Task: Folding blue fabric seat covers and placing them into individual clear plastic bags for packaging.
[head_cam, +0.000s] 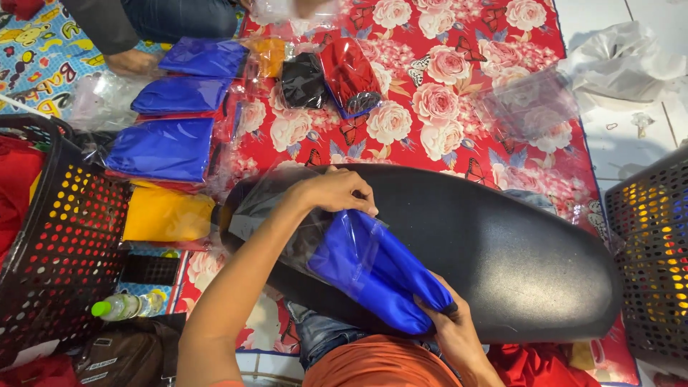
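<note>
Blue cloth (380, 276), folded into a roll, sits half inside a clear plastic bag (308, 229) between my hands, on top of the black curved board (516, 258) across my lap. My right hand (455, 330) is closed around the near end of the roll, nearest my body. My left hand (337, 192) is pinched shut on the bag's mouth at the far end. To do this well, I judge I should keep the mouth stretched wide and push the roll straight, so the folds don't bunch against the plastic.

Just left of my left arm lie a yellow packed bundle (166, 215) and, beyond it, three blue packed bundles (168, 147) in a row. Further left stands a black basket (68, 236) holding red cloth, with a green-capped bottle (122, 306) at its foot. Another black basket (652, 258) stands right of my right hand.

Beyond my hands spreads a red mat with roses (430, 107) on the floor, carrying a red packet (350, 75), a black packet (302, 80) and loose empty bags (530, 104). White floor tiles (631, 143) show far right. At the far left another person sits, a bare foot (132, 62) showing.
</note>
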